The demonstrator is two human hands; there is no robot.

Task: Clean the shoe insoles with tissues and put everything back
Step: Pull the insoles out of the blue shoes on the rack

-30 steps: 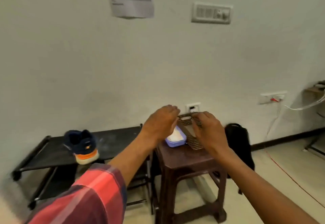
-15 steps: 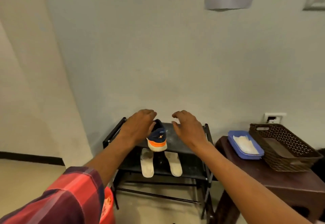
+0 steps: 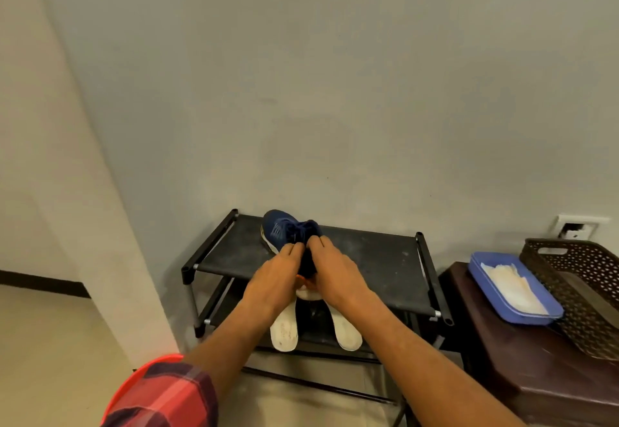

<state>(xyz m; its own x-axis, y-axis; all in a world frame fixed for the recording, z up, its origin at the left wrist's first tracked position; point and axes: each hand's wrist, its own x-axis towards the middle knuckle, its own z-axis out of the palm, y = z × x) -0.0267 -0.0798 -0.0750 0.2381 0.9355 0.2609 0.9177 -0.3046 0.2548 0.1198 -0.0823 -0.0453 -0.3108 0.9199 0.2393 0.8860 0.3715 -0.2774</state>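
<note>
A navy blue shoe with an orange and white heel stands on the top shelf of a black shoe rack. My left hand and my right hand grip the shoe's heel end from either side, fingertips at its opening. Two white insoles lie side by side on the lower shelf, the left insole and the right insole, partly hidden by my wrists. A blue tray holding white tissues sits on a brown stool at the right.
The brown plastic stool also carries a dark woven basket. A red round bin shows at the bottom left by my sleeve. The wall stands right behind the rack, with a socket at the right.
My hands left the basket and tissue tray on the stool, swung left to the rack, and now hold the shoe's heel. The view turned left and down.
</note>
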